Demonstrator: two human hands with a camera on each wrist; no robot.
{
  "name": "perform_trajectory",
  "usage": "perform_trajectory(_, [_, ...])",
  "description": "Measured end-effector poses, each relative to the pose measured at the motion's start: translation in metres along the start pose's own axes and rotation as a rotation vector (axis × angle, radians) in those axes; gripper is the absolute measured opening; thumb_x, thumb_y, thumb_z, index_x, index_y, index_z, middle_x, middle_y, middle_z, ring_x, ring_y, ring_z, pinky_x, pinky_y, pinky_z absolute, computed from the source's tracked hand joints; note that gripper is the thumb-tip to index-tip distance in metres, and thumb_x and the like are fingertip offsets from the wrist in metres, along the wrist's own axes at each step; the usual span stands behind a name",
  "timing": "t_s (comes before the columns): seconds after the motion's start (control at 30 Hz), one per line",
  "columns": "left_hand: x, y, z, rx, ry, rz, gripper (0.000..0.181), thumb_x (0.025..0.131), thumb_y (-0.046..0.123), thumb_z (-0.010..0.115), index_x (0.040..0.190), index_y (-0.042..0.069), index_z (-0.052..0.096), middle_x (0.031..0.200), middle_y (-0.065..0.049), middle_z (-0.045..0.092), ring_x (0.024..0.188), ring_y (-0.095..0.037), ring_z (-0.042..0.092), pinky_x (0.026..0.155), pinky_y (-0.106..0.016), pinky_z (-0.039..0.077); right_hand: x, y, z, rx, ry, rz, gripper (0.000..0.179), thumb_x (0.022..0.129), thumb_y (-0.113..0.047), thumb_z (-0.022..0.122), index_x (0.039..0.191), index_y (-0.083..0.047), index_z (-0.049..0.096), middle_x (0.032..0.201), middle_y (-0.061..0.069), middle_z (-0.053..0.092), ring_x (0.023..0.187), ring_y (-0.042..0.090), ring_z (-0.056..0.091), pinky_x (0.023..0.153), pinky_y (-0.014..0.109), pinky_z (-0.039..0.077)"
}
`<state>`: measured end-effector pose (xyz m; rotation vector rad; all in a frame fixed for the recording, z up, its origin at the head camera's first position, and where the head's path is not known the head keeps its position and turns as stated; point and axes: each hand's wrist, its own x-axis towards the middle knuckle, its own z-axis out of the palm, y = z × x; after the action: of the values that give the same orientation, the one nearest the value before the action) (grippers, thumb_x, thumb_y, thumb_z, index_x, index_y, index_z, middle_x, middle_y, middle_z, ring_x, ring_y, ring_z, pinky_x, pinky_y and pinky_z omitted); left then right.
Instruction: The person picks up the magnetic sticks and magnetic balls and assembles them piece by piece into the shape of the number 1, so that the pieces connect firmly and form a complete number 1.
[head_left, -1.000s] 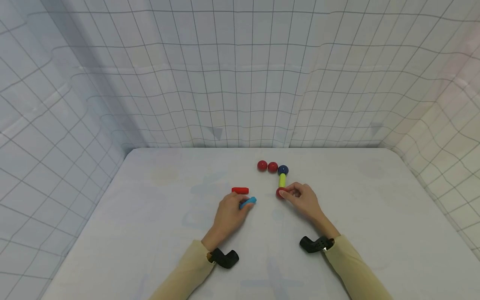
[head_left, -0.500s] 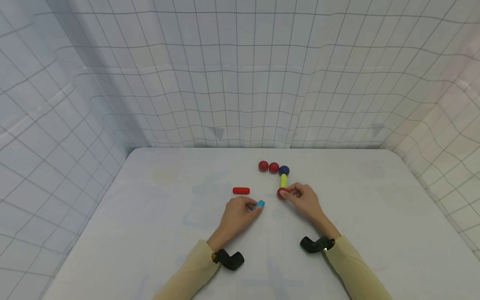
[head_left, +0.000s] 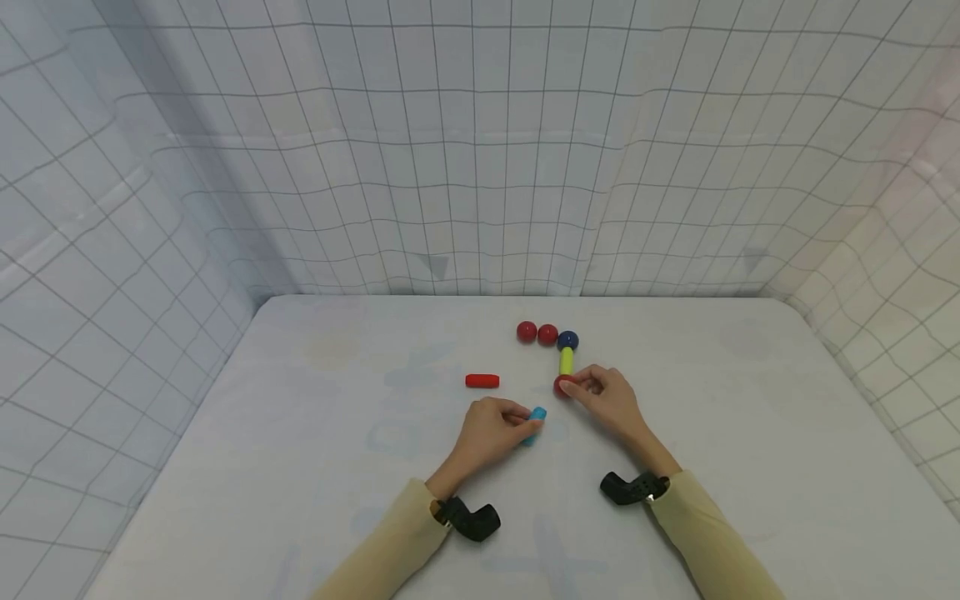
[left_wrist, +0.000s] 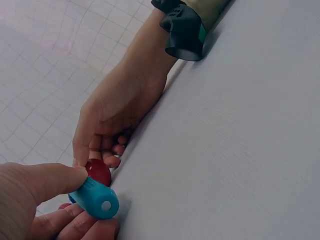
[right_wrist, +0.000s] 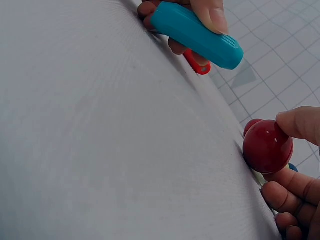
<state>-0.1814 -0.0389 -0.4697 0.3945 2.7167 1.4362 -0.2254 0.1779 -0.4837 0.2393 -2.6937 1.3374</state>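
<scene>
Between thumb and fingers, my left hand (head_left: 491, 433) pinches a light blue stick (right_wrist: 195, 32), a short rod with a small pale disc on the end seen in the left wrist view. My right hand (head_left: 611, 408) holds a glossy red ball (right_wrist: 267, 147) by thumb and fingertips. That ball sits at the near end of a yellow stick (head_left: 566, 361), whose far end meets a dark blue ball (head_left: 567, 341). In the head view the light blue stick points away from me, a short way left of and nearer than the held ball.
Two more red balls (head_left: 537, 333) lie in a row left of the dark blue one. A red stick (head_left: 482, 381) lies beyond my left hand. Grid-patterned curtains (head_left: 480, 167) surround the white table (head_left: 300, 467) at the back and sides.
My left hand has moved right and slightly nearer with the light blue stick, turning it to point more away from me. The red stick is now fully uncovered. My right hand stays put.
</scene>
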Motion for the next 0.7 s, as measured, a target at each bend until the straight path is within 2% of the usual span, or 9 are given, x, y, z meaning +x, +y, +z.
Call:
perform_trajectory(0.27, [0.008, 0.004, 0.008, -0.183, -0.092, -0.103, 0.03, 0.082, 0.027, 0.076, 0.093, 0.0, 0.072, 0.065, 0.003, 0.066, 0.051, -0.01, 0.062, 0.052, -0.026, 0.05, 0.001, -0.001, -0.001, 0.0, -0.006, 0.02, 0.024, 0.084, -0.03, 0.072, 0.088, -0.007, 0.068, 0.07, 0.0, 0.055, 0.074, 0.019, 0.044, 0.063, 0.032, 0.034])
perform_trajectory(0.7, [0.017, 0.009, 0.017, -0.288, -0.114, -0.15, 0.03, 0.082, 0.025, 0.076, 0.093, -0.002, 0.072, 0.062, 0.001, 0.066, 0.051, -0.014, 0.064, 0.053, -0.025, 0.051, 0.001, 0.0, 0.0, 0.005, 0.003, 0.003, 0.025, 0.084, -0.032, 0.073, 0.087, -0.008, 0.068, 0.069, -0.001, 0.056, 0.074, 0.019, 0.044, 0.063, 0.033, 0.034])
